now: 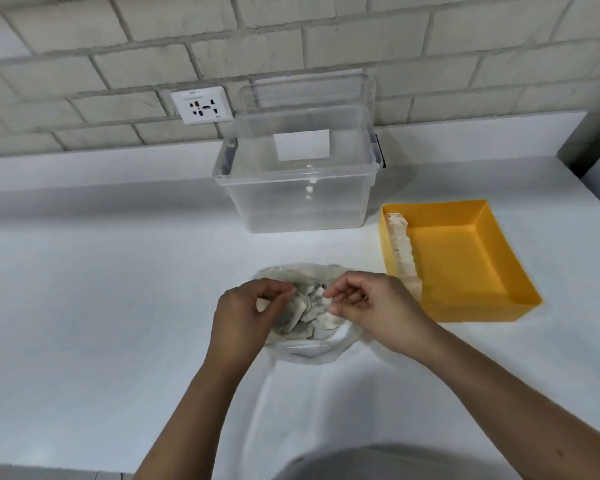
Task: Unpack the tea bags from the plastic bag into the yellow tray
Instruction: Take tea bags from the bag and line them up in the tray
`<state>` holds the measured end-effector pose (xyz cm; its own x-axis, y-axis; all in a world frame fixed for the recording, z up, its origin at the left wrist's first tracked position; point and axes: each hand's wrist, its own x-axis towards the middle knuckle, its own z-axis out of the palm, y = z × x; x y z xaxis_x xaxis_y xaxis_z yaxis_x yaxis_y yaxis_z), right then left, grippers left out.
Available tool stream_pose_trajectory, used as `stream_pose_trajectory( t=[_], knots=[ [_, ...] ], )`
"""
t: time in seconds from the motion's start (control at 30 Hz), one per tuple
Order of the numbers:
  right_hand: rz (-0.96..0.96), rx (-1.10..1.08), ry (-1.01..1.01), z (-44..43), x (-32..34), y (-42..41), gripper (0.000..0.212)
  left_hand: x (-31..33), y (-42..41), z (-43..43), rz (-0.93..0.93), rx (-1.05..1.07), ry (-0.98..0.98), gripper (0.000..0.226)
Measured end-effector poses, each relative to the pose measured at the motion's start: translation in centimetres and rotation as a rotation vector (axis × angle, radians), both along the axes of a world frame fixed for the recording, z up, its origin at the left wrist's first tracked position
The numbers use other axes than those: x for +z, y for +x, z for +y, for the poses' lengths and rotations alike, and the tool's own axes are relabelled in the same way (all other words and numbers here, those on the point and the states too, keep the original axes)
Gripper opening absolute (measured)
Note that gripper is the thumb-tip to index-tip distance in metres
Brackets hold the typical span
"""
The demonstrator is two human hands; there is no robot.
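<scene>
Plastic bag [312, 349] mid-worktop nr front edge, tea bags [309, 313] inside. L hand [243, 313] grips its rim; R hand [368, 306] curled at mouth, hold unclear. Spread mouth wide, pick singly, extend row [404, 251] in yellow tray [482, 311].

Wall plate [201, 105] markings unreadable, tea bags [309, 315] blurred inside plastic bag [314, 349]

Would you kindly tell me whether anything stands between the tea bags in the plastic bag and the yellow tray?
Nothing visible does. The plastic bag lies just left of the yellow tray, with only bare counter between. The clear box stands farther back, off that path.
</scene>
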<state>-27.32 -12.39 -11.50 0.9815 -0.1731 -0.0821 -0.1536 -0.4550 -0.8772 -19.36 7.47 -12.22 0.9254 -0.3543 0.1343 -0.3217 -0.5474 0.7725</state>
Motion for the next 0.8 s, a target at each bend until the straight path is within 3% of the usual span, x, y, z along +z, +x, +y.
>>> stream_pose_trajectory(
  t=[0.07, 0.23, 0.37, 0.57, 0.63, 0.8],
  knots=[
    [0.028, 0.004, -0.020, 1.6, -1.8, 0.5, 0.014, -1.4, 0.0, 0.5, -0.228, 0.023, 0.154, 0.009],
    [0.073, -0.064, -0.275, 3.8, -4.2, 3.0, 0.016, -3.3, -0.3, 1.0, -0.445, 0.027, 0.425, 0.017],
    [0.112, -0.088, -0.429, 4.9, -4.5, 3.9, 0.021, -4.8, -0.6, 0.7, -0.410, -0.050, 0.567, 0.053],
    [0.064, -0.134, -0.319, 4.1, -4.8, 3.3, 0.015, -5.5, -0.2, 1.1, -0.398, -0.035, 0.535, 0.051],
    [0.063, -0.183, -0.191, 3.5, -4.6, 2.7, 0.016, -5.7, 0.0, 1.2, -0.370, -0.035, 0.501, 0.050],
    [0.173, -0.335, 0.740, 2.6, -1.3, 1.3, 0.012, -5.2, -0.1, 1.5, -0.312, -0.064, 0.339, 0.051]
  ],
)
